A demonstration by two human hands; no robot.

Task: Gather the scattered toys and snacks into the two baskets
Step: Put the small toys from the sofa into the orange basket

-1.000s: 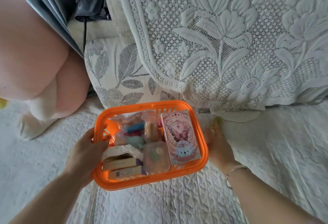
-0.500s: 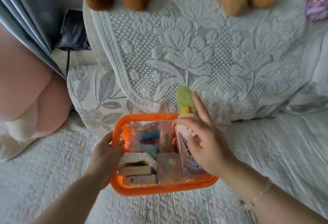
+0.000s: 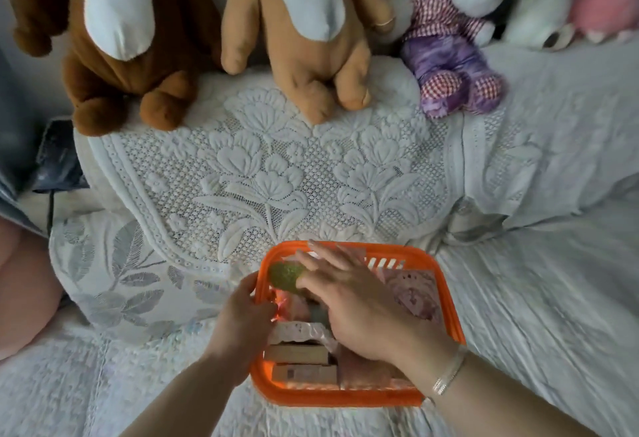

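Since half a second ago, the right hand (image 3: 359,301) has come down over the orange basket (image 3: 446,301) at lower centre of the frame, and the green fuzzy toy (image 3: 285,276) now lies at the basket's upper-left corner, against the hand's thumb side; the fingers look fairly straight, but whether they grip the toy I cannot tell. The left hand (image 3: 242,322) curls over the basket's left rim. Inside sit a pink card box (image 3: 413,295) at right and two tan boxes (image 3: 301,364) at lower left. Along the top of the frame stand a brown plush (image 3: 114,56), a tan plush (image 3: 311,49) and a purple-checked plush (image 3: 449,63), on a white lace cover (image 3: 259,173).
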